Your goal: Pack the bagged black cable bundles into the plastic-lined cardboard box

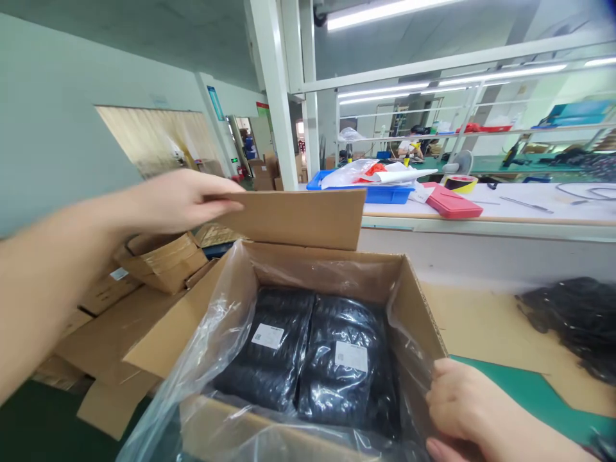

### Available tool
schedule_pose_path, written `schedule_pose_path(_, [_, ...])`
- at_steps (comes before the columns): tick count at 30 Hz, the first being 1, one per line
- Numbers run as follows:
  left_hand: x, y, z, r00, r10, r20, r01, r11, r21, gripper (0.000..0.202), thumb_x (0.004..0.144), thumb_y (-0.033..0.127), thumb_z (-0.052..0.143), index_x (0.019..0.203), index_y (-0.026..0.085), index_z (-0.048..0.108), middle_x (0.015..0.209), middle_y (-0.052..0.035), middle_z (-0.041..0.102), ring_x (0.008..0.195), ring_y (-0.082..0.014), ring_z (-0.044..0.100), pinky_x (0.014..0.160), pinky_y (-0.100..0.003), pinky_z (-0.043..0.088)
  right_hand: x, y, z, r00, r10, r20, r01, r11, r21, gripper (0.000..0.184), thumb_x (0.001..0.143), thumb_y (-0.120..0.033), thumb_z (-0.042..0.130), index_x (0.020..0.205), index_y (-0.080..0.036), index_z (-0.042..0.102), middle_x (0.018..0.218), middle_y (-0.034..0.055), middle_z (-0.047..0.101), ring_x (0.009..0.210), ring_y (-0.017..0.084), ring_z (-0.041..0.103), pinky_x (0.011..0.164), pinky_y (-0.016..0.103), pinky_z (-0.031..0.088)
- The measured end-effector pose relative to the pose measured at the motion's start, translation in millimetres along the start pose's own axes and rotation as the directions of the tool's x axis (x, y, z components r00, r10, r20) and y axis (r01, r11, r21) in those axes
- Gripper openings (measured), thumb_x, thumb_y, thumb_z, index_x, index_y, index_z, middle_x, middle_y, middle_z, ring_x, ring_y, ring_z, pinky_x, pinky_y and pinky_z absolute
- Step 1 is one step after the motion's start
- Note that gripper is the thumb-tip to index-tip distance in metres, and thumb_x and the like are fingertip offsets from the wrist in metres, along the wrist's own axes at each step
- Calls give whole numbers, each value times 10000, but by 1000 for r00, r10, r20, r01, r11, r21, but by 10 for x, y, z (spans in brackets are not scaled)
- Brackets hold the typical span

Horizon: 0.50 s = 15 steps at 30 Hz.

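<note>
An open cardboard box [423, 308] stands in front of me, lined with a clear plastic bag [202, 359]. Inside lie two shiny black wrapped packs [274, 378] side by side, each with a white label [351, 357]. My left hand [187, 199] is closed in a pinch on the left end of a flat cardboard piece [298, 218] at the box's far rim. Whether that piece is joined to the box, I cannot tell. My right hand [466, 398] is closed at the box's near right rim, fingers curled over its edge; the fingertips are partly hidden.
Behind the box runs a white bench [524, 205] with a blue tray [389, 194], a red case [452, 200] and a tape roll [461, 183]. Cardboard boxes [163, 260] pile up at left. Black bagged material [577, 321] lies at right on cardboard.
</note>
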<state>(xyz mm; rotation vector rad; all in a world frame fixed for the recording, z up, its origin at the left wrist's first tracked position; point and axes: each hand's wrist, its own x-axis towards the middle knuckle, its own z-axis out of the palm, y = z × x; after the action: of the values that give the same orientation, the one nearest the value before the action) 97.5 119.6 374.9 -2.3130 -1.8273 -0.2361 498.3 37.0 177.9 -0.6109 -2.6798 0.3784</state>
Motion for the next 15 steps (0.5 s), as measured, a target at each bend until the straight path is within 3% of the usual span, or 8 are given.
schedule_pose_path(2, [323, 7, 121, 987, 158, -35, -159, 987, -1, 697, 827, 338, 120, 981, -124, 619, 820, 25, 594, 911, -133, 595, 804, -262, 384, 24, -19, -41, 1000, 21, 6, -21, 1000, 18, 369, 974, -287, 423, 644, -215, 571, 551, 18, 510, 593, 176, 534, 709, 312, 407])
schedule_pose_path(3, [488, -5, 190, 987, 158, -3, -158, 987, -40, 507, 817, 399, 389, 913, 11, 702, 839, -12, 671, 798, -123, 612, 726, -195, 424, 28, -27, -49, 1000, 28, 4, -28, 999, 28, 367, 972, -295, 432, 641, -215, 570, 552, 17, 511, 591, 175, 531, 725, 312, 411])
schedule_pose_path(5, [803, -47, 318, 982, 170, 85, -163, 982, -93, 324, 760, 398, 595, 877, 122, 718, 836, -42, 693, 686, -144, 594, 619, -214, 423, 27, -39, -47, 999, 42, -5, -42, 998, 40, 361, 966, -303, 450, 634, -216, 562, 556, 15, 514, 591, 171, 528, 754, 312, 416])
schedule_pose_path(10, [1354, -97, 640, 954, 164, 253, -122, 977, -174, 323, 693, 394, 677, 933, 181, 719, 801, -22, 683, 710, -192, 591, 661, -258, 422, 29, -63, -7, 994, 101, -35, -100, 994, 43, 355, 958, -317, 473, 623, -219, 540, 567, 11, 527, 601, 165, 536, 777, 311, 421])
schedule_pose_path(15, [1539, -90, 1147, 939, 174, 298, -134, 980, -149, 236, 646, 329, 712, 814, 163, 716, 744, -25, 681, 694, -209, 600, 641, -263, 430, 28, -71, 55, 981, 177, -85, -173, 984, 45, 334, 946, -348, 493, 639, -228, 551, 558, 4, 531, 599, 166, 544, 773, 312, 431])
